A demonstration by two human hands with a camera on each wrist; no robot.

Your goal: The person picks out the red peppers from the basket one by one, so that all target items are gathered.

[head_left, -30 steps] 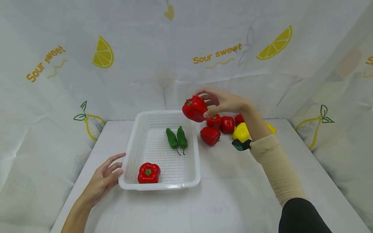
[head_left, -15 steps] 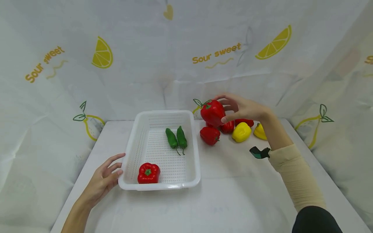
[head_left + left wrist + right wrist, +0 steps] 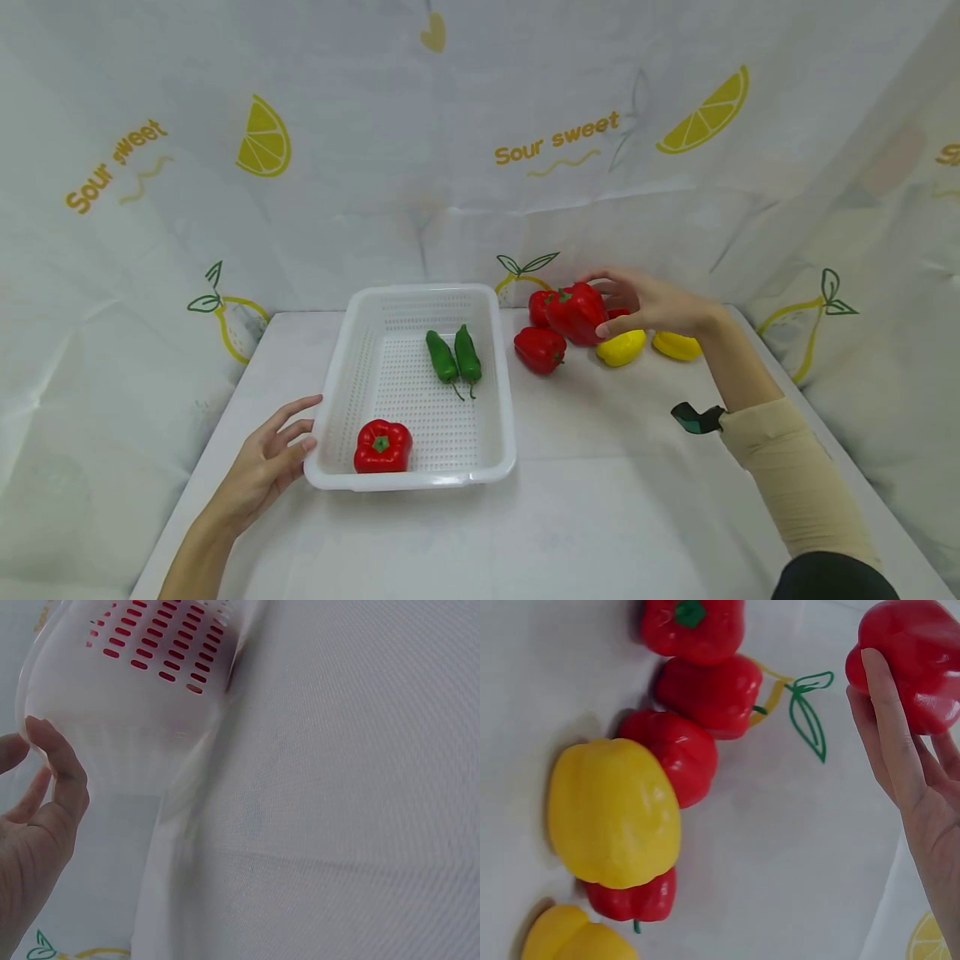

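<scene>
Fingers of the left hand (image 3: 262,467) lie straight and relaxed, their tips touching the near left corner of the white basket (image 3: 339,367), so this hand holds nothing and only steadies the rim (the left wrist view shows the thumb (image 3: 64,769) against the plastic wall). Inside the basket, a red pepper (image 3: 383,446) sits near the front edge, and two green chillies (image 3: 454,357) lie side by side further back. Beyond the basket, on the right part of the table (image 3: 600,500), the right hand (image 3: 656,304) grips another red pepper, the held pepper (image 3: 576,313), with fingers and thumb curled around it; it is just above the pile, close to a loose red pepper (image 3: 540,348) and a yellow pepper (image 3: 621,347). I judge that the grip is good if the fingers stay spread on the wide body of the pepper, not on the small stem, because the skin looks smooth and may slip. It is also wise to keep the pepper clear of its neighbours, which would roll easily. At the back hangs a cloth with lemons (image 3: 264,137).
</scene>
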